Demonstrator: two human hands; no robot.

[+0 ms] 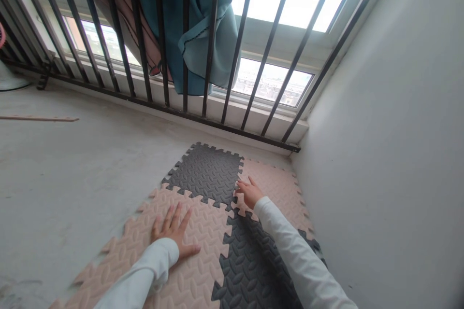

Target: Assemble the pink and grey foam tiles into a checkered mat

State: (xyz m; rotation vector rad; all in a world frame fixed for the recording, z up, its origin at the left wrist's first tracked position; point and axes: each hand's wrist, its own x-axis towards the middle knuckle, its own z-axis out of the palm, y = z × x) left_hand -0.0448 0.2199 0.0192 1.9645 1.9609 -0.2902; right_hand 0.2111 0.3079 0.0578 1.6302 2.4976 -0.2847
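My left hand (174, 233) lies flat with its fingers spread on a pink foam mat tile (203, 236) at the lower left. My right hand (250, 192) rests at the left edge of the far pink foam tile (271, 178), beside the seam with a dark grey foam tile (210, 171). Its fingers are stretched out and nothing shows in them. A second dark grey tile (250, 265) lies nearer, partly hidden under my right sleeve. The tiles have toothed edges and meet in a checkered pattern; small gaps show where the corners come together.
A black metal railing (203, 118) runs along the window side, with blue and reddish curtains (195, 34) behind it. The white wall (384, 154) rises close on the right. A thin wooden strip (39, 119) lies on the concrete floor (90, 169) at left.
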